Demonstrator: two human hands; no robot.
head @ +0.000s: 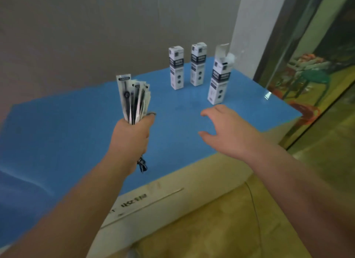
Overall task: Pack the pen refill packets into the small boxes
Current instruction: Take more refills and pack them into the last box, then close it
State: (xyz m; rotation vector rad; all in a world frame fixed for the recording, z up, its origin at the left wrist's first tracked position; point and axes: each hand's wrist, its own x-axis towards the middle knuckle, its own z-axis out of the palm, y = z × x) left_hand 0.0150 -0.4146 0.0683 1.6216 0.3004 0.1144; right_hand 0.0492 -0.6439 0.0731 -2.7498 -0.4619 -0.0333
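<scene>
Packets: my left hand (132, 134) grips a fanned bunch of refill packets (134, 98).
Right hand (226, 131): fingers spread, holding nothing.
Bench (76, 123): blue top; three boxes (197, 64) upright, nearest one (220, 81) open.
Room: grey wall (96, 27) behind.

Light: soft and a bit dim, no strong shadows.
Glare: small shine on the blue table (267, 94) corner.
Blur: whole picture fuzzy; box print unreadable.
Edges: bent and stretched.

Print on the boxes (176, 67) is too blurred to read.
</scene>
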